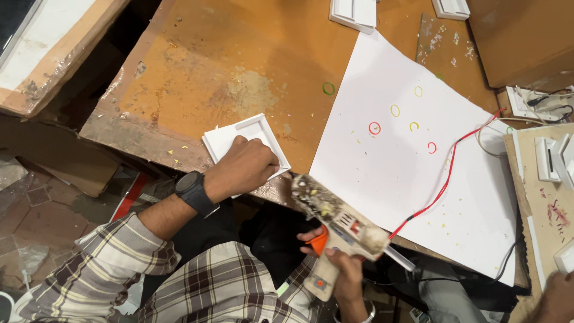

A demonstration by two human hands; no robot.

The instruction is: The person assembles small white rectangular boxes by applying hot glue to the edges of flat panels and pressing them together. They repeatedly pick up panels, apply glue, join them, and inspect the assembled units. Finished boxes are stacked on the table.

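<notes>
Head view. The person's left hand lies palm-down on a white square plastic frame, fingers curled over its near edge and pressing it flat against the worn orange worktop close to the table's front edge; the wrist carries a black watch below a plaid sleeve. The right hand is closed around the grip of a hot glue gun, with one finger resting on the orange trigger. The gun's body is crusted with old glue and debris, and its nozzle points up and to the left, toward the frame but apart from it; the tip itself is too cluttered to make out. A red cable runs from the gun across a large white sheet scattered with small coloured rings. More white plastic pieces sit at the far edge of the table, and others lie on a board at the right. Another person's hand enters at the lower right corner.

State of work, as judged: the frame is positioned and steadied and the gun is in hand, but no bead of fresh glue is visible on the frame; application appears not yet begun.
</notes>
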